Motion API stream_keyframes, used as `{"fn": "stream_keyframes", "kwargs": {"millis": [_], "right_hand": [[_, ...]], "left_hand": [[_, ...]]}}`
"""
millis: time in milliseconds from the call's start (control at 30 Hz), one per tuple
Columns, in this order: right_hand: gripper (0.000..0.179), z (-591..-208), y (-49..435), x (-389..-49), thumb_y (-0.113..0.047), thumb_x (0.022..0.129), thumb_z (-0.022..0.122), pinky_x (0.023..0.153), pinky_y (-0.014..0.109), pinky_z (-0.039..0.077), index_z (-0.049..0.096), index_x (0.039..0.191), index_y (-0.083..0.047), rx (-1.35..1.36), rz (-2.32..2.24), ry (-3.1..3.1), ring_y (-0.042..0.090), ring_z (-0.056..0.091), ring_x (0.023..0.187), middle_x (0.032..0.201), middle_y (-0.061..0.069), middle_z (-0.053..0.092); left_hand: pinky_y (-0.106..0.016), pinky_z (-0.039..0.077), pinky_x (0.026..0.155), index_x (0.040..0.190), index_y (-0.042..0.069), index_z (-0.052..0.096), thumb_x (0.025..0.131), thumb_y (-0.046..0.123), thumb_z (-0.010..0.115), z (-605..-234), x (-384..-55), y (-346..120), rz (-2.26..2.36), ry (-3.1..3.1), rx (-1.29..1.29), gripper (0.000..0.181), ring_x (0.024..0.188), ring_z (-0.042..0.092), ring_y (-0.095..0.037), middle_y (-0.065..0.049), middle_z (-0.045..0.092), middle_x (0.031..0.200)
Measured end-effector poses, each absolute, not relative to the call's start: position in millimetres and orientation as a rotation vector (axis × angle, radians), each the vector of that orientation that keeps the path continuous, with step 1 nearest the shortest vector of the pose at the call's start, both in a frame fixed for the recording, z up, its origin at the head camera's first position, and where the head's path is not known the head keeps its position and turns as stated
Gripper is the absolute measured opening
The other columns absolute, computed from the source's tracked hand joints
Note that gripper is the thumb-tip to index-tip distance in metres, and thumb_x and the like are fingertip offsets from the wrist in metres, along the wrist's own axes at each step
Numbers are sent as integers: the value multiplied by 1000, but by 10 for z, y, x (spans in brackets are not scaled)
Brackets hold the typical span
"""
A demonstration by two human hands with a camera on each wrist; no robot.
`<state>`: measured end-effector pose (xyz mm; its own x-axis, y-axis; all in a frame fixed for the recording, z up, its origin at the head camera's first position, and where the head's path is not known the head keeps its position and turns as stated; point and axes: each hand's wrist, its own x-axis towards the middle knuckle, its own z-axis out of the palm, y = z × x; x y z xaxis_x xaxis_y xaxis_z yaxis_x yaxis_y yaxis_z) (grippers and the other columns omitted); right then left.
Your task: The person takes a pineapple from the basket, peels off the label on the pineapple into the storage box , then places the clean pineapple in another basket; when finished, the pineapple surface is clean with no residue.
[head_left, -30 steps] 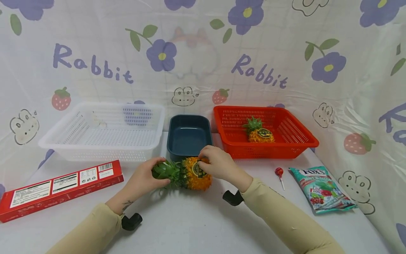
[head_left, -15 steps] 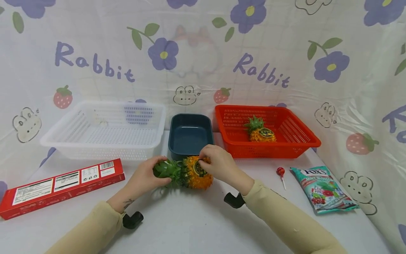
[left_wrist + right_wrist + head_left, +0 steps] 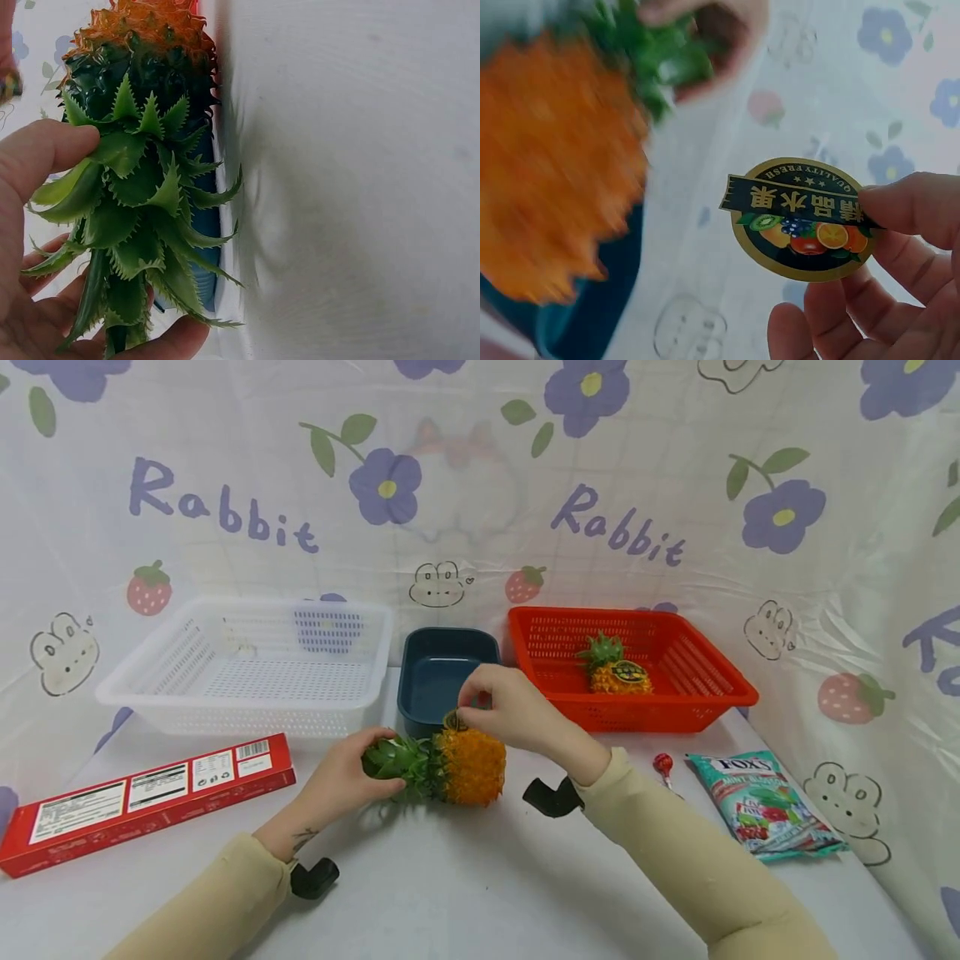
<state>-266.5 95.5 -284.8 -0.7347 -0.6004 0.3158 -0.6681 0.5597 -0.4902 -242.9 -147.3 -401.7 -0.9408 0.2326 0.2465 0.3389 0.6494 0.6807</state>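
Observation:
A small orange pineapple lies on its side on the white table, leafy crown pointing left. My left hand grips the crown. My right hand is lifted just above the fruit and pinches a round black-and-gold sticker between thumb and fingers; in the head view the sticker shows only as a small dark spot above the fruit. In the right wrist view the pineapple is blurred.
A dark blue tub stands right behind the pineapple. A white basket is at back left, a red basket with a second stickered pineapple at back right. A red box, a lollipop and a candy bag lie around.
The sticker has come off the pineapple's side. My right hand has risen and pulled it away from the fruit, while the left hand keeps hold of the crown.

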Motion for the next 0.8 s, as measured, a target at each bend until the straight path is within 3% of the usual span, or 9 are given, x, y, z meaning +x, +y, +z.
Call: {"fn": "stream_keyframes", "kwargs": {"millis": [200,333,433,800], "right_hand": [[20,-2700,873,-3036,-8,88,52,74,31,49,69,98,-4,942,799,-2786,21,55,83,97,10,63],[28,-2788,824,-3281,-6,91,46,87,35,49,68,108,-5,881,593,-2902,24,57,99,110,10,64],[29,-2900,789,-3447,-7,92,46,89,35,48,68,110,-9,868,397,-2967,22,57,106,114,7,64],[26,-3127,716,-3704,-8,90,52,80,35,52,69,107,-16,950,-32,-3040,18,61,93,110,1,66]], "left_hand": [[-40,50,82,126,9,52,72,26,78,-3995,-2431,-1471,-1183,-2741,-466,63,99,57,-23,-11,57,121],[-39,50,82,126,9,52,72,26,78,-4000,-2437,-1463,-1183,-2744,-466,62,99,57,-22,-11,58,121],[-38,50,82,125,9,52,71,26,79,-4013,-2442,-1463,-1185,-2747,-461,62,99,57,-22,-10,58,120],[-38,50,81,125,10,53,72,28,78,-3997,-2424,-1478,-1177,-2751,-458,61,97,56,-21,-11,58,119]]}}
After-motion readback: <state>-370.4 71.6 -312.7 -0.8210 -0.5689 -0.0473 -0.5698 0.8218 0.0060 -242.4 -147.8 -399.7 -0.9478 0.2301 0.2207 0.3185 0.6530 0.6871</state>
